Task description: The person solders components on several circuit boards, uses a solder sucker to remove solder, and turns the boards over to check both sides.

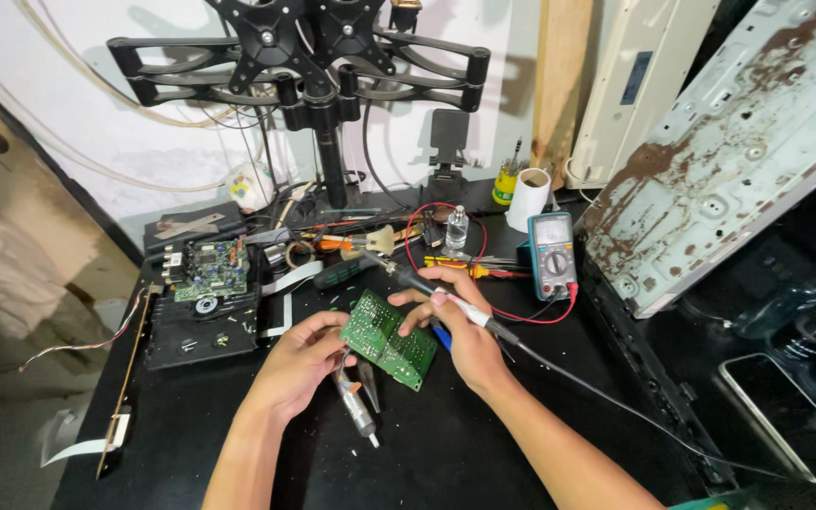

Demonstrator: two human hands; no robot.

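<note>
Black workbench [465, 444]: laid with multimeter [553, 255], paper roll [529, 199], small clear bottle [457, 228], opened device chassis [204, 304], pliers [358, 395], monitor stand [325, 142].

Single head-worn camera, angled down and forward over the black workbench [484, 444], close to both hands, facing the white back wall [68, 104].

Matt green circuit board [388, 338] – rusted, flaking painted metal panel [729, 142] – matt black tabletop [446, 444]
</note>
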